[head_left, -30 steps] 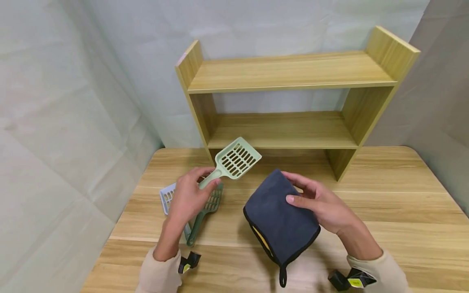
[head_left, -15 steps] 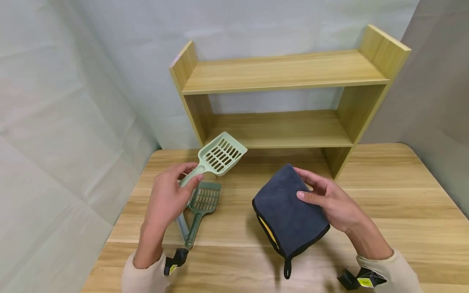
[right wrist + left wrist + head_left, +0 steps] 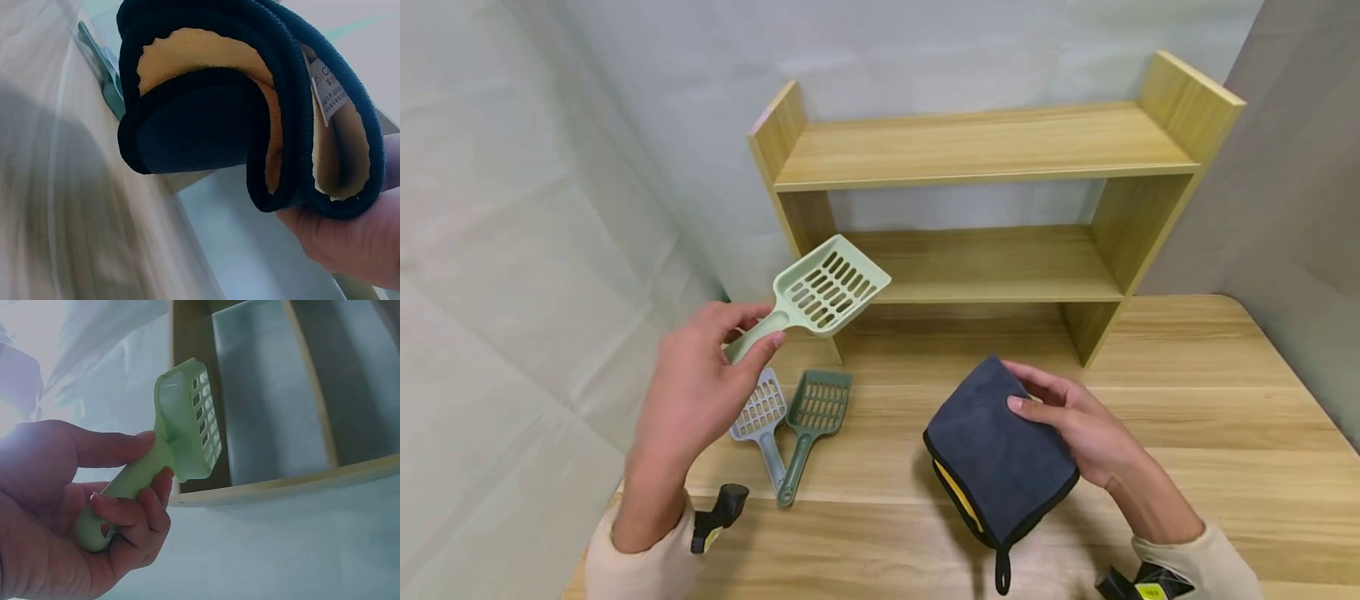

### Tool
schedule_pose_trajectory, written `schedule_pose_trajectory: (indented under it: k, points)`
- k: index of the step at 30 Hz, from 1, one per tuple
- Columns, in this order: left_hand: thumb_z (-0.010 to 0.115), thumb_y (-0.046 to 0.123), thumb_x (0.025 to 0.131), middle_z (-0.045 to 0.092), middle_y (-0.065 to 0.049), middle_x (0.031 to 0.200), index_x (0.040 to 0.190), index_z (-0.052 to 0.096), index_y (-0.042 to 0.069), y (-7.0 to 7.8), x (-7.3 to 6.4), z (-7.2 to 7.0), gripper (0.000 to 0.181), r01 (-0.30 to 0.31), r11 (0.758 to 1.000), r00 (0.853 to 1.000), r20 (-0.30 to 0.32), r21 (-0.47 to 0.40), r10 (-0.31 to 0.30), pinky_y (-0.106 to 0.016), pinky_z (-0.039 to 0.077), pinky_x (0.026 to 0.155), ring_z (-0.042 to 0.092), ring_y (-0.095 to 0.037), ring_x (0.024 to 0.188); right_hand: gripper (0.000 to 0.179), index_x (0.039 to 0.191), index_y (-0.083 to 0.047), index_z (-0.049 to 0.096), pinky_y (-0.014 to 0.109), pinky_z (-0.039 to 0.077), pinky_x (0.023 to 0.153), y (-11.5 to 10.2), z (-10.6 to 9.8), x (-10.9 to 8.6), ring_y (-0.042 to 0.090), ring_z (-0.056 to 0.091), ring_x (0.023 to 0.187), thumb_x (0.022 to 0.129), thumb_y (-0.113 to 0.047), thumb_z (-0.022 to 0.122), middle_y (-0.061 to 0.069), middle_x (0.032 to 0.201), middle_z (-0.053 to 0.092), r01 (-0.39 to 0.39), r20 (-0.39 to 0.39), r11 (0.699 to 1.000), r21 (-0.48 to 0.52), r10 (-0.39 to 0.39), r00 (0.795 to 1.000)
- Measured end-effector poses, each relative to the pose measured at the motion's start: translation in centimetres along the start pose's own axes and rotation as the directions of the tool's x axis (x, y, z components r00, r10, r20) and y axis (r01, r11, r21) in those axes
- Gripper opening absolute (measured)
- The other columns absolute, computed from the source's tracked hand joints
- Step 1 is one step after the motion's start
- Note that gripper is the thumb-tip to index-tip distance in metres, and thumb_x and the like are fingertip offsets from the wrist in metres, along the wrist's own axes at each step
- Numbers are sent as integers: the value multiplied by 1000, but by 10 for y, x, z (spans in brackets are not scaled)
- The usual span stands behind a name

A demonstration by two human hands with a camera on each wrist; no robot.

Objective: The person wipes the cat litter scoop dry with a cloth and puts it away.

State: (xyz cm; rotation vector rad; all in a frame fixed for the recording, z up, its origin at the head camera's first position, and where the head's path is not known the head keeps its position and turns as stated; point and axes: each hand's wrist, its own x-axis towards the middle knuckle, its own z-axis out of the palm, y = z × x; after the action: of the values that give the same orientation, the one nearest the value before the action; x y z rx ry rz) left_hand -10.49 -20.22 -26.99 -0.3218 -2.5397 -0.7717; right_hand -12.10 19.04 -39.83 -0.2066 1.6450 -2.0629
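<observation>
A pale green litter scoop (image 3: 831,287) is held up by its handle in my left hand (image 3: 696,387), its slotted pan tilted toward the shelf. In the left wrist view the thumb and curled fingers grip the handle of the scoop (image 3: 134,475). My right hand (image 3: 1090,425) pinches a folded cloth (image 3: 1000,454), dark blue-grey with black edging and a hanging loop, above the table. Seen from the right wrist, the cloth (image 3: 194,137) shows yellow inner layers and a white label. A blue-grey litter scoop (image 3: 763,417) and a dark green litter scoop (image 3: 820,404) lie with crossed handles on the table.
A wooden shelf unit (image 3: 985,150) with two boards stands at the back of the wooden table (image 3: 1210,400). Pale fabric (image 3: 535,250) hangs along the left side and behind the shelf.
My left hand has moved left and up with the pale green scoop, uncovering the two scoops on the table. The right hand and cloth have shifted slightly right in view.
</observation>
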Motion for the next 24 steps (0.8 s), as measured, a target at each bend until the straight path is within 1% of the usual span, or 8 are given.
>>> schedule_pose_trajectory:
  k: [2,5,8,12,14,19,21,24]
  points:
    - [82,11,95,74,-16,105,123,79,5,2,3,-7,29,-9,1000,1000,1,6,9,-28,45,77,70,-35,96,60,166,-12,39,34,64,89,1,0,0,17,75,109,110,-12,61,-3,137,67,-4,5,1000,1,4,1000]
    - [82,14,96,75,-17,107,124,79,6,6,8,-17,30,-3,1000,1000,8,1,3,-20,43,76,71,-36,97,61,166,-10,38,34,64,89,3,1,0,17,75,109,109,-12,61,-3,137,67,-4,9,1000,-8,4,1000]
    - [83,17,96,76,-18,109,124,79,6,8,14,-25,31,-5,1000,1000,5,4,5,-15,39,75,70,-36,97,64,167,-9,35,34,63,90,4,2,-1,17,75,109,109,-12,61,-3,137,66,-13,12,1000,-9,13,1000]
    - [82,20,97,76,-18,112,126,78,4,13,23,-36,33,0,1000,1000,12,21,0,-16,38,77,69,-35,97,66,168,-8,32,35,63,90,5,2,-1,18,75,110,109,-13,61,-4,137,68,-27,16,1000,-7,27,1000]
    - [81,22,98,77,-17,112,127,77,4,15,28,-41,34,1,1000,1000,19,25,-1,-16,39,78,68,-31,97,66,168,-8,32,35,63,91,5,2,-1,18,75,110,109,-13,61,-4,137,67,-28,13,1000,-11,28,1000]
    - [78,28,100,78,-11,111,126,78,8,21,40,-50,32,2,999,1000,22,43,-3,-19,41,80,63,-18,93,66,168,-8,32,35,63,91,5,2,-2,18,75,111,109,-13,61,-4,139,66,-22,16,1000,-18,22,1000]
    - [76,31,101,79,-10,110,125,79,11,24,46,-53,31,10,999,1000,17,50,-10,-20,41,79,64,-18,93,66,169,-7,31,35,63,91,5,2,-2,18,75,111,110,-13,61,-4,139,65,-20,20,1000,-18,21,1000]
    - [74,35,102,79,-10,110,124,80,14,29,56,-55,31,28,998,999,18,48,-29,-22,40,78,66,-22,96,66,168,-6,31,35,63,92,5,2,-2,18,74,112,110,-12,60,-3,140,64,-15,26,1000,-20,15,1000]
